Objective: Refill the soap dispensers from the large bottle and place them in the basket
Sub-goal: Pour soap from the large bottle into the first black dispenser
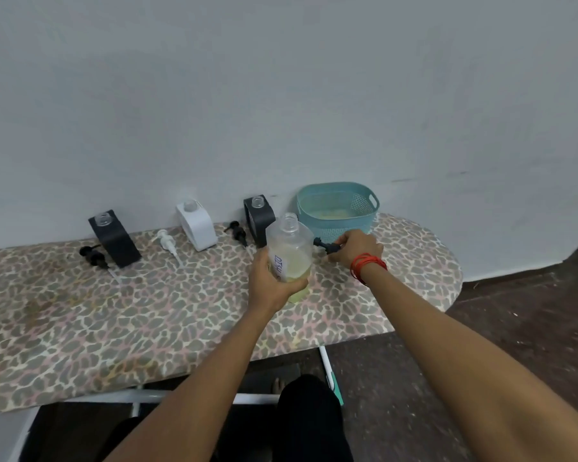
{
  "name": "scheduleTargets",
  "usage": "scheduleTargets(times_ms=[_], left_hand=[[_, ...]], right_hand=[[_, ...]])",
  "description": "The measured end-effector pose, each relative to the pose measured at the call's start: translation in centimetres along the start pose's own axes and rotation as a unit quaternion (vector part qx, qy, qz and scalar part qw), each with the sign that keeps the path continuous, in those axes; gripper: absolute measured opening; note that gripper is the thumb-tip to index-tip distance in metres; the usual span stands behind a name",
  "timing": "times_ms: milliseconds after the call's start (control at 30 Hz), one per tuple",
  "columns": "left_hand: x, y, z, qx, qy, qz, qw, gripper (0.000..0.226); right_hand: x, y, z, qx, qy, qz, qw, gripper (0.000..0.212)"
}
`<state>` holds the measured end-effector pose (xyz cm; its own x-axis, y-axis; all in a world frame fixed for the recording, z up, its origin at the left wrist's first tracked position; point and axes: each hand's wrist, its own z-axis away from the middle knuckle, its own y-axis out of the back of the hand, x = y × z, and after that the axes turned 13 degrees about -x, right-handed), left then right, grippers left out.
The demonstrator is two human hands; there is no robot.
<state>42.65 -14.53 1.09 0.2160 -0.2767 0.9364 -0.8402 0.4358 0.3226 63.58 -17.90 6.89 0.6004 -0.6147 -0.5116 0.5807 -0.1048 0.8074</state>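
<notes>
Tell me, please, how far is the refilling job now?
Done: the left black dispenser, white dispenser and right black dispenser stand uncapped. In hand: the left hand grips the open large bottle; the right hand holds a black pump. Left, apparently: pouring, recapping, loading the basket, which holds no dispenser.

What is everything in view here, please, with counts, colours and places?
bottle: 1, clear, yellow liquid, uncapped, mid-board
dispensers: 3, two black, one white, back of board, necks open
pumps: 4, three black, one white; three lie on board, one in right hand
basket: 1, teal, back right of board
board: 1, leopard-print
left hand: grips bottle
right hand: pinches black pump; red threads on wrist
</notes>
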Motion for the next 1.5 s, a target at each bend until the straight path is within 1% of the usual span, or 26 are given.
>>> scheduleTargets(times_ms=[67,133,300,367,400,467,533,567,633,700,767,833,933,1033,1067,1200,1333,1433,1500], left_hand=[[-0.1,-0.1,0.0,-0.011,0.004,0.009,1.000,0.088],[-0.3,-0.2,-0.1,-0.018,0.005,0.014,1.000,0.089],[-0.5,-0.1,-0.4,-0.037,0.006,0.014,0.999,0.087],[-0.4,0.2,-0.4,-0.054,0.011,0.008,0.998,0.089],[-0.4,0.5,-0.4,-0.065,0.015,-0.001,0.998,0.091],[-0.5,1.5,0.0,-0.092,0.021,-0.031,0.995,0.098],[-0.9,2.9,0.7,-0.111,0.026,-0.070,0.991,0.104],[-1.3,3.8,1.2,-0.110,0.031,-0.094,0.989,0.105],[-2.2,5.9,2.1,-0.093,0.048,-0.154,0.982,0.099],[-3.1,8.4,2.7,-0.083,0.064,-0.217,0.971,0.089],[-4.2,11.1,3.2,-0.081,0.074,-0.279,0.954,0.084],[-5.1,13.7,3.4,-0.069,0.082,-0.324,0.940,0.080],[-6.6,17.4,3.7,-0.049,0.096,-0.370,0.923,0.076],[-7.8,19.7,4.4,-0.062,0.095,-0.393,0.913,0.071],[-8.0,20.0,4.7,-0.066,0.085,-0.388,0.915,0.068],[-8.1,20.0,5.2,-0.056,0.076,-0.365,0.926,0.062],[-8.0,20.0,5.5,-0.026,0.073,-0.333,0.940,0.055],[-7.8,20.2,5.9,0.011,0.071,-0.313,0.947,0.044],[-7.9,20.4,6.0,0.025,0.072,-0.302,0.950,0.040]], right_hand=[[0.3,-1.0,-0.4,-0.001,-0.005,0.004,1.000,0.023],[0.5,-1.7,-0.7,-0.001,-0.010,0.010,1.000,0.023],[1.1,-2.8,-1.3,-0.015,-0.023,0.026,0.999,0.038],[1.1,-2.7,-1.1,0.001,-0.012,0.011,1.000,0.046],[1.0,-2.5,-0.7,0.023,0.004,-0.015,1.000,0.050],[0.4,-2.0,0.3,0.076,0.063,-0.118,0.988,0.051],[-0.6,-1.3,2.0,0.094,0.136,-0.240,0.957,0.046],[-1.1,-1.1,2.9,0.091,0.172,-0.281,0.940,0.045],[-2.2,-0.8,4.5,0.080,0.234,-0.338,0.908,0.043],[-3.0,-0.9,5.6,0.041,0.275,-0.357,0.892,0.043],[-3.7,-1.4,6.3,-0.020,0.300,-0.334,0.893,0.059],[-4.3,-2.0,6.6,-0.059,0.303,-0.307,0.900,0.078],[-4.7,-3.1,6.6,-0.063,0.281,-0.297,0.910,0.085],[-4.8,-4.5,6.4,-0.052,0.272,-0.316,0.907,0.089],[-4.9,-4.9,6.4,-0.041,0.271,-0.324,0.905,0.087],[-6.2,-5.7,6.9,-0.001,0.264,-0.344,0.901,0.063],[-8.8,-6.9,7.7,-0.023,0.282,-0.349,0.893,0.063],[-11.2,-8.3,8.5,-0.047,0.306,-0.348,0.885,0.055],[-12.7,-9.4,9.0,-0.050,0.317,-0.340,0.884,0.054]])
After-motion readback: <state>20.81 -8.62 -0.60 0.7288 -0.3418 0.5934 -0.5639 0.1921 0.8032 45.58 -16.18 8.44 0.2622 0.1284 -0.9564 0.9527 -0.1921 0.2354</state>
